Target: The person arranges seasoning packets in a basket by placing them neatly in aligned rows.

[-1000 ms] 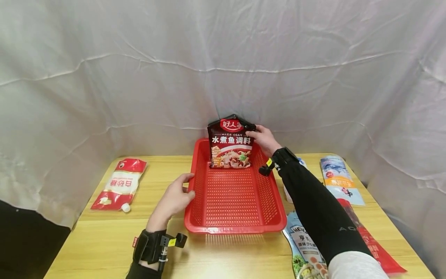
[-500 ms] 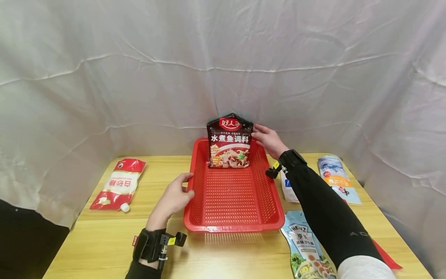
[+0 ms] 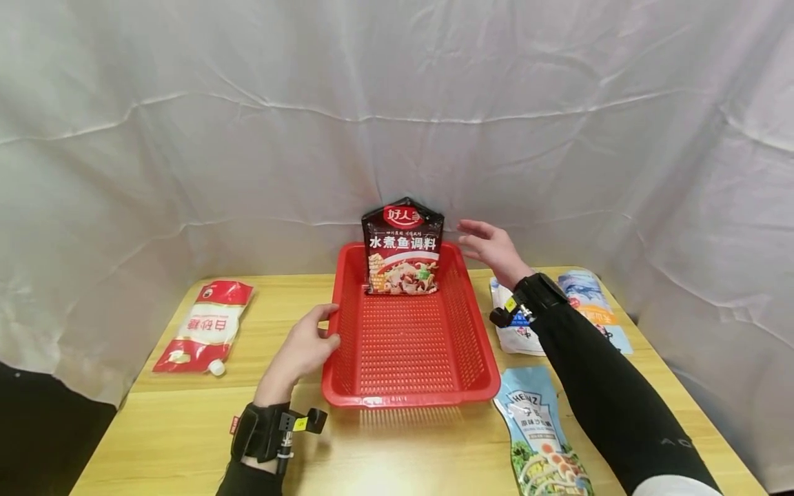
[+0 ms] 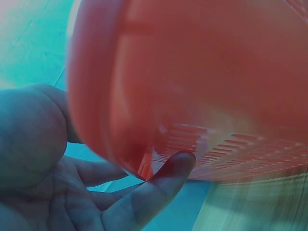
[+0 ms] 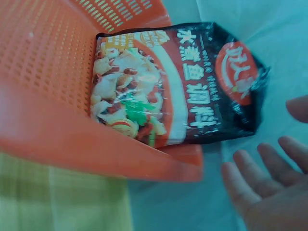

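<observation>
Since the earlier frame, the right hand (image 3: 494, 252) has withdrawn from the black-and-red glossy plastic seasoning packet (image 3: 402, 251); release appears complete. The packet stands inside the far end of the red perforated plastic basket (image 3: 406, 337), just left of the right fingertips. Those fingers extend, apart, holding nothing. The left hand (image 3: 305, 344) holds the basket's left rim between thumb and fingers.

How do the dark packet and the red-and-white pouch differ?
The dark packet stands propped inside the red basket; the red-and-white pouch lies on the table. The pouch has a white cap; the packet shows none. The packet's top is peaked; the pouch's far edge looks straight. Both carry Chinese lettering.
</observation>
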Demonstrator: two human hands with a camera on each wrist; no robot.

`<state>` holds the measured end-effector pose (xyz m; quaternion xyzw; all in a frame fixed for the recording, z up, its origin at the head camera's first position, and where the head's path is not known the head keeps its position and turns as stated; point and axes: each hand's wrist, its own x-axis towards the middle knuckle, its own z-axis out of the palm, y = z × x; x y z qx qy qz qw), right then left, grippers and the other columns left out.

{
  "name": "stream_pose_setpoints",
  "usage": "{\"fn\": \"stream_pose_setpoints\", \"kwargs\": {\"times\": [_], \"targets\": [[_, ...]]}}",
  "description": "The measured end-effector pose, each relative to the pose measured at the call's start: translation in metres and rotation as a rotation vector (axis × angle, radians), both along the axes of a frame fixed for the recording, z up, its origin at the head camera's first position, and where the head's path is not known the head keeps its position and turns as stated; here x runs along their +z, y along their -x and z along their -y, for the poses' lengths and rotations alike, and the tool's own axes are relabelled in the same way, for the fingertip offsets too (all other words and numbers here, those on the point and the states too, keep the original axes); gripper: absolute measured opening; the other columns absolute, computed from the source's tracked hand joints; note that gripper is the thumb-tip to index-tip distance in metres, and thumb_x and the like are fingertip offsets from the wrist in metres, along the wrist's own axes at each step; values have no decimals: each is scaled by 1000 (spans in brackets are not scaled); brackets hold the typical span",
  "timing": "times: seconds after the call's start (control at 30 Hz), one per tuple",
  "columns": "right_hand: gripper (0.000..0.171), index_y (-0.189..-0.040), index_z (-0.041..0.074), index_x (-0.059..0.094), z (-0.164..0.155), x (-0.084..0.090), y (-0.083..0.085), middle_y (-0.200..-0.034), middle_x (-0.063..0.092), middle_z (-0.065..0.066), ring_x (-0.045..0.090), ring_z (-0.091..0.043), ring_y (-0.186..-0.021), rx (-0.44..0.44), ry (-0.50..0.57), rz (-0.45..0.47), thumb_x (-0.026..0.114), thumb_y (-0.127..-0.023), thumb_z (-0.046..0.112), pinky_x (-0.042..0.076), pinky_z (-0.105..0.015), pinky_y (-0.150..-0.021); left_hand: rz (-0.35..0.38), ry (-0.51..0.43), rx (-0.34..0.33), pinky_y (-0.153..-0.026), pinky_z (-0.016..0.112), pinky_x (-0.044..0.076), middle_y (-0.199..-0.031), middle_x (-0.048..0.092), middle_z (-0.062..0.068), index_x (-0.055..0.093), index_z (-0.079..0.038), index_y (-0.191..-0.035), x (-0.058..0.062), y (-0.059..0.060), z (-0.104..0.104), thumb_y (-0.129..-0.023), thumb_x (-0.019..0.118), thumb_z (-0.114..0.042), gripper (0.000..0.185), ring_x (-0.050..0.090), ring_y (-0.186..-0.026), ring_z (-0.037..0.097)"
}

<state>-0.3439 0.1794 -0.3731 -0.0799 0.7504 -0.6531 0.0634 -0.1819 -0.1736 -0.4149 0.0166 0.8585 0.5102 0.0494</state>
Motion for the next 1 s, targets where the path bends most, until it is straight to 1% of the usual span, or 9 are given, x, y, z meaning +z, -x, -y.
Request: {"fn": "stream_pose_setpoints", "kwargs": {"times": [0.13, 0.23, 0.33, 0.43, 0.53, 0.67, 0.77, 0.87, 1.0], "targets": [[55, -155, 0, 43, -8, 9, -22, -156, 46, -22, 49, -36, -140, -57, -97, -6, 59, -105, 16, 47, -51, -113, 7, -6, -3, -79, 42, 64, -148, 51, 25, 43, 1, -152, 1, 1, 1, -95, 58, 4, 59, 69, -106, 34], [57, -155, 1, 42, -15, 10, -39, -156, 46, -21, 49, -36, -140, -69, -168, 0, 59, -105, 21, 47, -51, -112, 9, -14, -8, -78, 42, 64, -149, 49, 25, 42, 2, -153, 2, 2, 1, -95, 57, 4, 60, 68, -108, 35], [60, -157, 2, 40, -23, 6, -54, -156, 46, -21, 49, -36, -140, -68, -225, 1, 60, -105, 25, 47, -54, -111, 15, -18, -9, -78, 42, 64, -150, 49, 24, 41, 1, -154, 2, 4, 1, -95, 57, 4, 61, 67, -109, 36], [65, -158, 3, 38, -29, -2, -68, -157, 45, -21, 51, -38, -138, -61, -275, 6, 62, -105, 31, 51, -54, -107, 17, -16, -10, -78, 42, 65, -150, 49, 24, 41, 1, -154, 2, 5, 1, -95, 57, 3, 61, 68, -108, 35], [70, -160, 3, 34, -32, -14, -81, -159, 42, -23, 51, -43, -138, -40, -290, 21, 63, -104, 33, 55, -53, -101, 15, -16, -9, -78, 42, 65, -149, 49, 24, 42, 1, -153, 2, 5, 1, -95, 57, 3, 60, 68, -107, 35], [74, -162, 5, 30, -30, -31, -96, -161, 38, -22, 51, -47, -136, -20, -274, 63, 66, -102, 32, 57, -53, -97, 13, -18, -13, -78, 43, 64, -148, 50, 25, 43, 1, -153, 2, 3, 2, -95, 57, 3, 59, 69, -106, 34], [78, -163, 7, 29, -26, -43, -105, -162, 38, -21, 56, -45, -131, -14, -254, 104, 69, -100, 29, 60, -52, -93, 15, -22, -11, -78, 43, 64, -149, 50, 24, 43, 1, -153, 1, 3, 2, -96, 57, 3, 59, 68, -106, 34], [79, -164, 8, 28, -23, -52, -110, -161, 39, -20, 63, -40, -123, -12, -244, 134, 70, -99, 26, 62, -48, -88, 15, -32, -10, -79, 43, 64, -149, 50, 24, 43, 0, -153, 0, 4, 3, -96, 57, 2, 59, 68, -108, 35], [76, -163, 6, 28, -21, -57, -115, -159, 42, -24, 70, -35, -113, -6, -225, 151, 68, -101, 22, 64, -46, -83, 20, -39, -14, -81, 43, 64, -149, 49, 24, 42, 0, -153, -1, 3, 4, -97, 57, 2, 58, 67, -111, 36]]}}
